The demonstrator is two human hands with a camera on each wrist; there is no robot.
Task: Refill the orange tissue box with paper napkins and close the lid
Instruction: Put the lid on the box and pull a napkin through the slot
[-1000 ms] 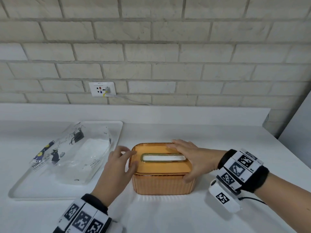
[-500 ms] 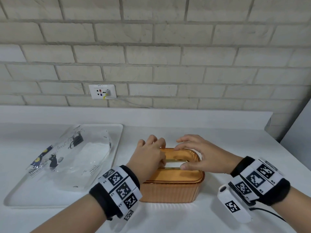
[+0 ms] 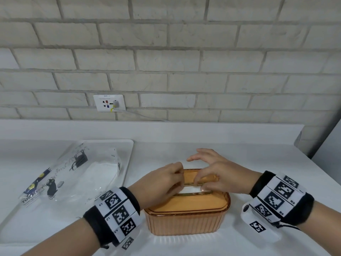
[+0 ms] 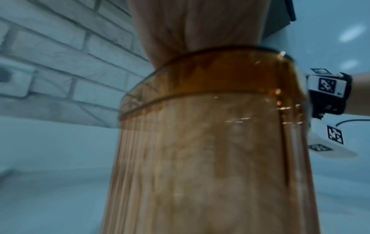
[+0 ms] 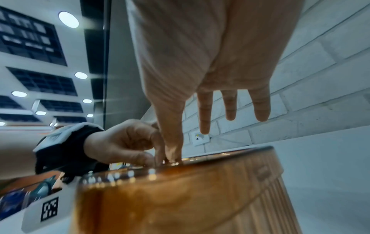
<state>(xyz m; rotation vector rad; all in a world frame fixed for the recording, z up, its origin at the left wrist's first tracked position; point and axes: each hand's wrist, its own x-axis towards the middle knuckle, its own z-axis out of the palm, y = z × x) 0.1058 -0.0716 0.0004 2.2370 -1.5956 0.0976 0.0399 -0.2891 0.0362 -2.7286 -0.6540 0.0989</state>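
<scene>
The orange tissue box [image 3: 186, 217] stands on the white counter with its lid on. A white napkin [image 3: 191, 190] shows in the lid's slot. My left hand [image 3: 180, 179] hovers over the slot's left end with curled fingers, and its thumb and fingertips meet at the opening. My right hand [image 3: 201, 185] pinches the napkin at the slot with thumb and index finger. In the right wrist view the other three fingers [image 5: 230, 107] stick out straight above the lid, and both hands [image 5: 160, 158] meet at the slot. The left wrist view is filled by the box's ribbed wall [image 4: 210, 158].
A white tray [image 3: 127, 159] lies left of the box with a clear printed napkin package [image 3: 73, 178] on it, partly full. A wall socket [image 3: 109, 103] with a plug sits on the brick wall behind. The counter ends at the right [image 3: 311, 161].
A second ago my left hand was at the box's left end and my right lay flat on the lid. Both have since moved their fingertips to the slot, and my right hand's outer fingers have lifted.
</scene>
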